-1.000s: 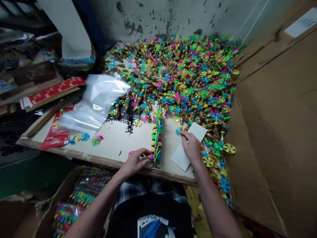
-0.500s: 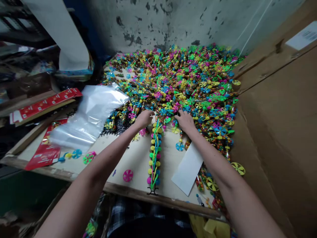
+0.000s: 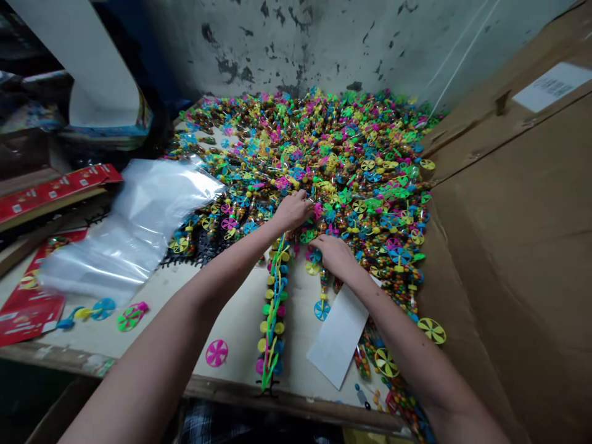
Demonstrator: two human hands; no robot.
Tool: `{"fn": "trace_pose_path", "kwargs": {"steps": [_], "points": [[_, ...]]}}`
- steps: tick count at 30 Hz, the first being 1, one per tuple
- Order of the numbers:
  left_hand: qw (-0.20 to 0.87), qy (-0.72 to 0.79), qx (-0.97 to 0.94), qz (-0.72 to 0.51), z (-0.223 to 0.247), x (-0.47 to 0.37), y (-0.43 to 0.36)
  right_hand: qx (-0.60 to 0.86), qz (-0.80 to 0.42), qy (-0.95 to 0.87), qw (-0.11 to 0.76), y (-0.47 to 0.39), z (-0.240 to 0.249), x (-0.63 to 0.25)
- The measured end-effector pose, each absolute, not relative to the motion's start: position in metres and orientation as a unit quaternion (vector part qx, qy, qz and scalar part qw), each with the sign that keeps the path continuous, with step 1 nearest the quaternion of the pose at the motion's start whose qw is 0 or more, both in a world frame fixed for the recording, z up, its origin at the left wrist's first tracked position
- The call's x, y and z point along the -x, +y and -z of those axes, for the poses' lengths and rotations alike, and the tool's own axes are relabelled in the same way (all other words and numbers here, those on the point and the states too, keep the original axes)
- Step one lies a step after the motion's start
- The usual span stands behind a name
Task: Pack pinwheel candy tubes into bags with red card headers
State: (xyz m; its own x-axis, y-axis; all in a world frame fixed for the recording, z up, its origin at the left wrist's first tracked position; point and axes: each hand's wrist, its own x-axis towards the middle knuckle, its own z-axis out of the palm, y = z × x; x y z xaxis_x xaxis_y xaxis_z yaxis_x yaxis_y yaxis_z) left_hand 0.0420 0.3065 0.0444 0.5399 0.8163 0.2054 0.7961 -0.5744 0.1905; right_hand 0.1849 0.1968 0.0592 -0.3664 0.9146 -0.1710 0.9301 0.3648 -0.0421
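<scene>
My left hand (image 3: 295, 211) reaches into the near edge of a big heap of bright pinwheel toys (image 3: 337, 160) with clear tubes of small coloured balls. Its fingers are bent together beside a pink pinwheel (image 3: 317, 210); what they grip is hidden. Lower and to the right, my right hand (image 3: 337, 254) has its fingers closed near a green pinwheel (image 3: 308, 236) and a blue one (image 3: 316, 256); I cannot make out anything held. Below my left hand, a row of coloured plastic pieces with thin strips (image 3: 276, 302) runs along a black rack to the table's front edge.
A white card (image 3: 340, 339) lies under my right forearm. Clear plastic bags (image 3: 143, 216) and red printed cards (image 3: 32, 302) cover the left side. A loose pink wheel (image 3: 216, 353) lies near the front edge. A tall cardboard box (image 3: 513, 246) borders the right.
My left hand has moved up and right into the heap's edge. My right hand has shifted slightly down and left, bringing the hands closer together. The camera view has shifted too.
</scene>
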Motion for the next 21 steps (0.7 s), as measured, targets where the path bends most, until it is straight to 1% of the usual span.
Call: {"fn": "trace_pose_path", "kwargs": {"steps": [4,7,10,13,15,18,21], "points": [[0.023,0.463,-0.878,-0.121,-0.046,-0.053,0.312,-0.632,0.054,0.773,0.008,0.198,-0.062,-0.200],[0.048,0.471,-0.867,-0.159,-0.043,-0.051,0.317,-0.682,0.043,0.729,-0.040,0.199,-0.060,-0.219],[0.141,0.497,-0.816,-0.259,-0.038,-0.044,0.324,-0.697,0.039,0.710,-0.089,0.200,-0.057,-0.234],[0.278,0.486,-0.730,-0.393,-0.038,-0.033,0.328,-0.696,0.044,0.707,-0.120,0.199,-0.055,-0.237],[0.351,0.458,-0.668,-0.470,-0.045,-0.023,0.324,-0.708,0.061,0.694,-0.113,0.197,-0.055,-0.230],[0.382,0.435,-0.607,-0.544,-0.060,-0.001,0.305,-0.750,0.092,0.653,-0.053,0.190,-0.054,-0.210],[0.373,0.471,-0.604,-0.524,-0.067,0.028,0.268,-0.777,0.092,0.623,0.003,0.184,-0.050,-0.190]]}}
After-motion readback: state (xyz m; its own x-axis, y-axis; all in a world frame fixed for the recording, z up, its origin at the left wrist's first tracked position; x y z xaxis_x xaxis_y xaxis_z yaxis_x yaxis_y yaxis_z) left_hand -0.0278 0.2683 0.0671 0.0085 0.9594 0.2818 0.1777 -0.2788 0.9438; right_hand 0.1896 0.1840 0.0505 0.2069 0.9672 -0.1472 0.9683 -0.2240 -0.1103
